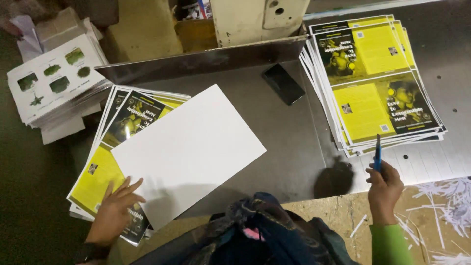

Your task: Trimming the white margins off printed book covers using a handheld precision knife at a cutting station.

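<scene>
Your left hand (114, 208) presses flat, fingers spread, on the left stack (100, 172) under the white sheet (189, 147). Your right hand (384, 189) grips a blue pen (377, 153) near the right stack (378, 83), apparently mid-sorting; squaring the sheet likely comes next.

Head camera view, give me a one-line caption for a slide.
Left hand rests on a stack of yellow-and-black printed sheets beside a blank white sheet; right hand holds a blue pen.

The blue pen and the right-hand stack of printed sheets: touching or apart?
Cannot tell: in the head view the blue pen overlaps the stack's near edge, but height is unclear.
</scene>
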